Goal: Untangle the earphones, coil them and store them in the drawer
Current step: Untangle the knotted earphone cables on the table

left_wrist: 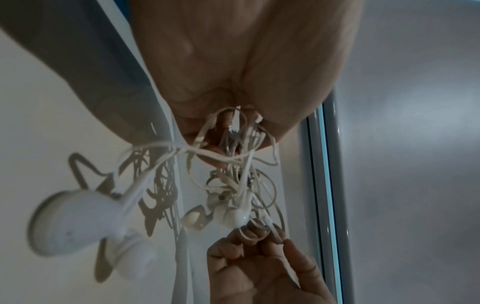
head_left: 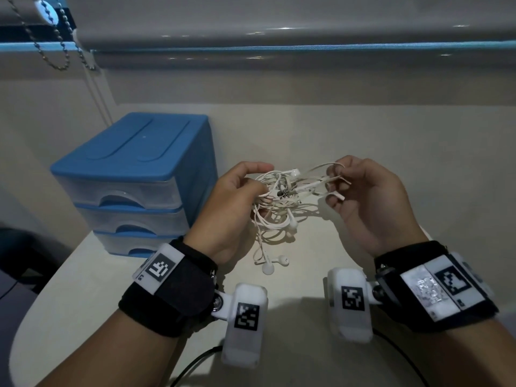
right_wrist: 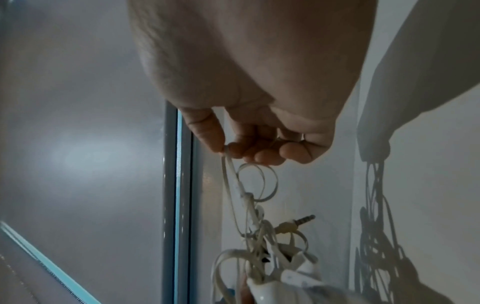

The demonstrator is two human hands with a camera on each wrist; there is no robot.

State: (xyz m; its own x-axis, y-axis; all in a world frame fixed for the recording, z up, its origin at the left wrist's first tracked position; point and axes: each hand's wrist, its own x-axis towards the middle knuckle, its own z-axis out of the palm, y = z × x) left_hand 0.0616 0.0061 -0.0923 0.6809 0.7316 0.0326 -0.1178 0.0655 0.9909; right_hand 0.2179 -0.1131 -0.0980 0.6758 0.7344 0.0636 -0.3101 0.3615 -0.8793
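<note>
A tangled bunch of white earphones (head_left: 279, 202) hangs in the air between both hands above the table. My left hand (head_left: 240, 188) grips the thick of the tangle (left_wrist: 233, 164), fingers curled round the cords. My right hand (head_left: 343, 180) pinches a loop of cord (right_wrist: 233, 170) between thumb and fingertips. Two earbuds (head_left: 275, 263) dangle low near the tabletop, and the metal jack plug (right_wrist: 298, 223) sticks out of the knot. The blue drawer unit (head_left: 134, 185), with three translucent drawers all pushed in, stands to the left.
The pale table (head_left: 307, 129) extends behind the hands to a wall and window sill. A bead chain (head_left: 50, 51) hangs at the upper left. Black cables (head_left: 192, 364) run over the table's near edge. A dark chair edge shows at the far left.
</note>
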